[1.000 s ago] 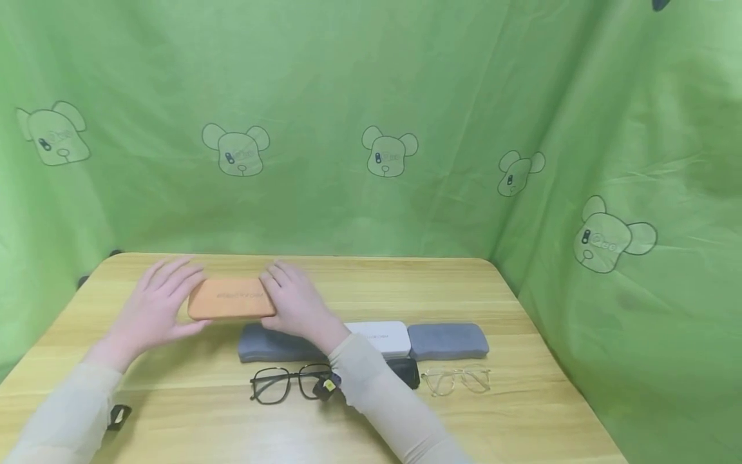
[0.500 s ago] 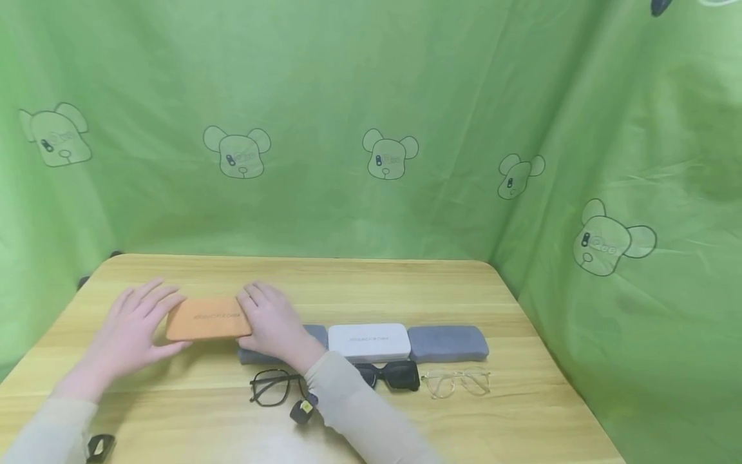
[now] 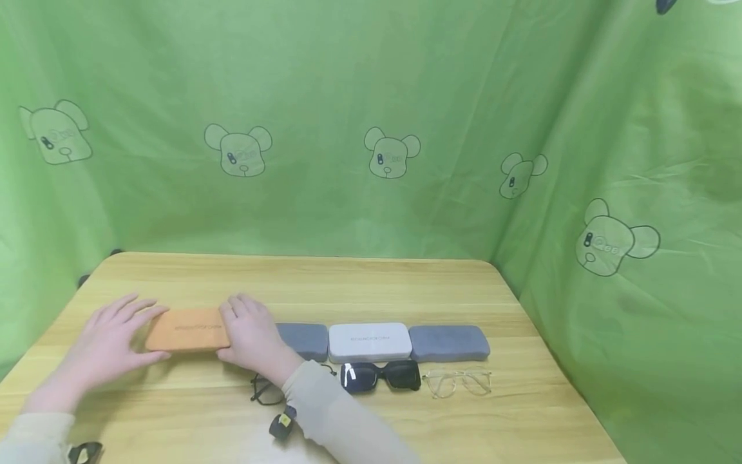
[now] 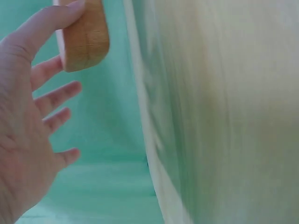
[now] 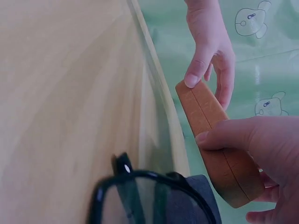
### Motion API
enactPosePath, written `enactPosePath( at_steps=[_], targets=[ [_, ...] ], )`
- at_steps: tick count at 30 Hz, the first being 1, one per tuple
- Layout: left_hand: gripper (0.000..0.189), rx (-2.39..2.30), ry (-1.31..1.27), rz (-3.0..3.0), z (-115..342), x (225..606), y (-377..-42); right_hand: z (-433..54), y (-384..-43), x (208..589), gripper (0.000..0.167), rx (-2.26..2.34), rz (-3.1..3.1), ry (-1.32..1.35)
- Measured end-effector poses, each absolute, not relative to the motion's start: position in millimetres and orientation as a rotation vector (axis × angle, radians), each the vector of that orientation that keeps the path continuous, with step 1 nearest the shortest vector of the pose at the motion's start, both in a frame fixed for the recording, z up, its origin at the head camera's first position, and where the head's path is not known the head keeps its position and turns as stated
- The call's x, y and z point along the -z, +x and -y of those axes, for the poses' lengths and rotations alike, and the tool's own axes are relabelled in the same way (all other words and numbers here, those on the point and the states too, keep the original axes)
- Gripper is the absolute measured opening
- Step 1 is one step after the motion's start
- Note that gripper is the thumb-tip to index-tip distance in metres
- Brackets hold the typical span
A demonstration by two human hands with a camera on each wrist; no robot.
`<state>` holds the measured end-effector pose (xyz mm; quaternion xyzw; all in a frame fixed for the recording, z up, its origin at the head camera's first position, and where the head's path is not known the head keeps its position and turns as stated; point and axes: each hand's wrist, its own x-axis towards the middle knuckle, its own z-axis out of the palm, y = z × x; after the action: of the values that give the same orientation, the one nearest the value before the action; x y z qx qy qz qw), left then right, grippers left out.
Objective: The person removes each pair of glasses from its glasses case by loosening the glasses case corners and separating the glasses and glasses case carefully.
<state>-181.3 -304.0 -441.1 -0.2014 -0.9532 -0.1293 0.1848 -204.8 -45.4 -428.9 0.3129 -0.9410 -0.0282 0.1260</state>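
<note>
An orange glasses case [image 3: 187,330] with lettering on its lid is held between both hands at the left of the table. At its left end, my left hand [image 3: 107,345] pinches it between thumb and index finger; the other fingers spread free in the left wrist view. My right hand [image 3: 255,335] grips the opposite end, thumb on the near side across the seam in the right wrist view. The case [image 5: 224,161] is closed. Black-framed glasses [image 3: 268,390] lie just below the right wrist, partly hidden by the forearm.
A row of cases lies to the right: a grey-blue case [image 3: 304,341], a white case [image 3: 370,341] and another grey-blue case [image 3: 449,343]. In front of them are black sunglasses [image 3: 379,376] and clear, thin-framed glasses [image 3: 458,383]. Green curtains [image 3: 324,193] surround the wooden table [image 3: 493,425].
Both hands have carried the orange case left and toward the near side, lower over the table. The right forearm has uncovered the white case and the sunglasses.
</note>
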Motion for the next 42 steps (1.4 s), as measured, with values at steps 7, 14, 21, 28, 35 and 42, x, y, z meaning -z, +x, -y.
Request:
enactPosePath(
  at_steps=[7,14,21,28,35,42],
  targets=[
    [0.087,0.467,-0.491,2.813,315,439,-179,58,-200,431,0.08,0.081,2.79,0.905],
    [0.092,0.507,-0.439,2.961,318,434,-178,67,-198,436,0.08,0.05,2.858,0.87],
    [0.092,0.47,-0.431,3.036,315,434,-177,69,-199,444,0.078,0.069,2.885,0.847],
    [0.093,0.518,-0.41,3.07,312,437,-175,68,-200,450,0.078,0.06,2.918,0.844],
    [0.092,0.542,-0.396,3.095,309,437,-173,64,-199,450,0.077,0.051,2.952,0.825],
    [0.096,0.561,-0.387,3.101,307,436,-172,62,-199,448,0.076,0.044,2.96,0.839]
  ],
)
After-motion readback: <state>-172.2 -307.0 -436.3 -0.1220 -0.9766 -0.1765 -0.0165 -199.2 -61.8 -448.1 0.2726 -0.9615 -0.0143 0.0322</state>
